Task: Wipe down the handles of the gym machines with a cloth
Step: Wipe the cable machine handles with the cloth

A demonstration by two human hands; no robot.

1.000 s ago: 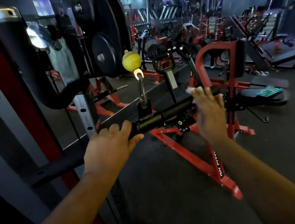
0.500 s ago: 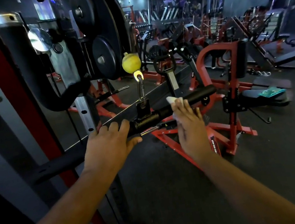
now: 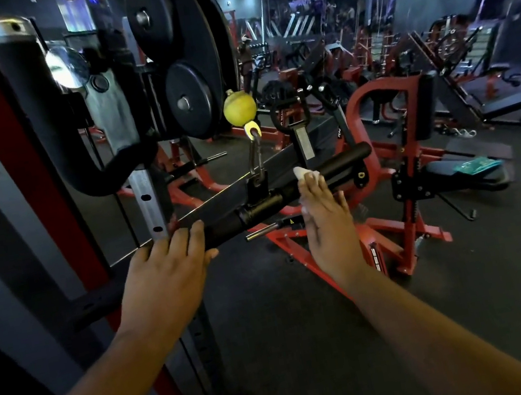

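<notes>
Hanging from a chain below a yellow ball, the black bar handle runs across in front of the weight stack machine. The left hand grips the handle's left end, fingers curled over the top of it. The right hand presses a small white cloth against the right grip, just right of the centre swivel; its fingers lie fairly straight over the cloth, and I cannot tell whether the thumb wraps underneath. Since the bar hangs from a single point, I judge it could pivot or swing if the left hand's hold loosens, so the cloth would skid off. With so little cloth showing, it could also slip out from under the fingers, leaving the outer end of the grip unwiped.
</notes>
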